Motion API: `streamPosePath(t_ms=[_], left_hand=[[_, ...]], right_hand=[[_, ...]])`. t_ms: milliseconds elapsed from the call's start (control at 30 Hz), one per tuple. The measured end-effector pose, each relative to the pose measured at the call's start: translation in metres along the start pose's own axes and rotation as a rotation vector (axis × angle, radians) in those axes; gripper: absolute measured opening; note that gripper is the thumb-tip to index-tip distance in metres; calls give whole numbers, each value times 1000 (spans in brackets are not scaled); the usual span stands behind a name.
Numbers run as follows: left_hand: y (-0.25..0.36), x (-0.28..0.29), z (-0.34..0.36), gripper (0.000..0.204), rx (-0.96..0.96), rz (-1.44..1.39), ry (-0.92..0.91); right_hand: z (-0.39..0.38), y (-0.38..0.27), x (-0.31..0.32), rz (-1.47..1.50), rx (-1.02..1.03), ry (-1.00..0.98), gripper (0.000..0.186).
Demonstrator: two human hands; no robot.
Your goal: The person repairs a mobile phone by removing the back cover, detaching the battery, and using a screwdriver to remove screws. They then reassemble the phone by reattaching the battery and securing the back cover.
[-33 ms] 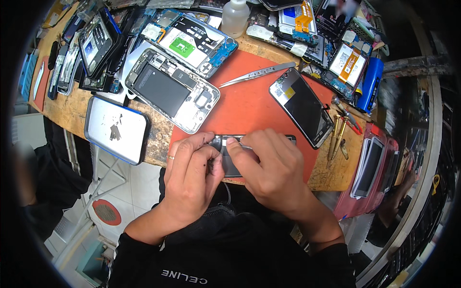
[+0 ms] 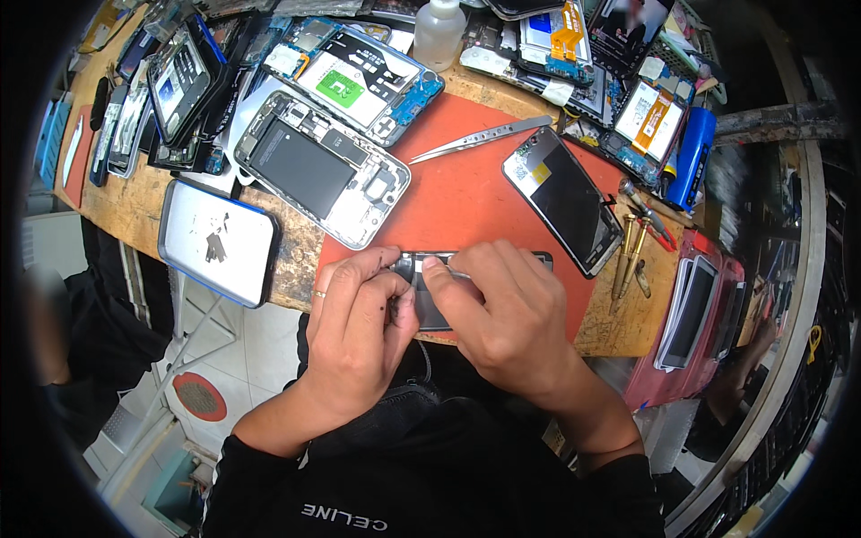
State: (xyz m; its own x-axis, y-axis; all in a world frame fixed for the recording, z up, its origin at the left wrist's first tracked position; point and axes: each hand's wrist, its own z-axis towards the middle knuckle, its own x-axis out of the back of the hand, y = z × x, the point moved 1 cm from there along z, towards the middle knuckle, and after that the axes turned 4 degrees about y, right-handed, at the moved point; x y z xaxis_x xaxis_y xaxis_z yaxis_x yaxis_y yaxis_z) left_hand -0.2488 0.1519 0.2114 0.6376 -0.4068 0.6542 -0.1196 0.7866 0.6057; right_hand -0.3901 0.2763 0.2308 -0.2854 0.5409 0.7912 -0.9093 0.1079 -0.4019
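My left hand and my right hand both grip a small dark phone at the near edge of the red mat. The fingers of the left hand curl round its left end. My right thumb presses on its top edge, and the hand covers most of the body. A ring shows on my left hand. Only the phone's top rim and a strip between my hands are visible.
On the wooden bench lie an opened silver phone frame, a blue-framed opened phone, tweezers, a black-screened phone, a white back cover, screwdrivers, a white bottle and several phone parts.
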Motion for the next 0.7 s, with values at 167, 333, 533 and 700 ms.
streamPosePath(t_ms=[167, 333, 533, 700], left_hand=[[-1, -2, 2, 31, -2, 2, 5], [-1, -2, 2, 31, -3, 1, 11], [-3, -2, 0, 32, -7, -17, -2], [-12, 5, -7, 57, 39, -221, -50]], right_hand=[[1, 3, -4, 2, 12, 21, 26], [2, 3, -5, 10, 13, 29, 25], [1, 4, -5, 5, 27, 21, 18], [0, 8, 0, 62, -17, 6, 26]])
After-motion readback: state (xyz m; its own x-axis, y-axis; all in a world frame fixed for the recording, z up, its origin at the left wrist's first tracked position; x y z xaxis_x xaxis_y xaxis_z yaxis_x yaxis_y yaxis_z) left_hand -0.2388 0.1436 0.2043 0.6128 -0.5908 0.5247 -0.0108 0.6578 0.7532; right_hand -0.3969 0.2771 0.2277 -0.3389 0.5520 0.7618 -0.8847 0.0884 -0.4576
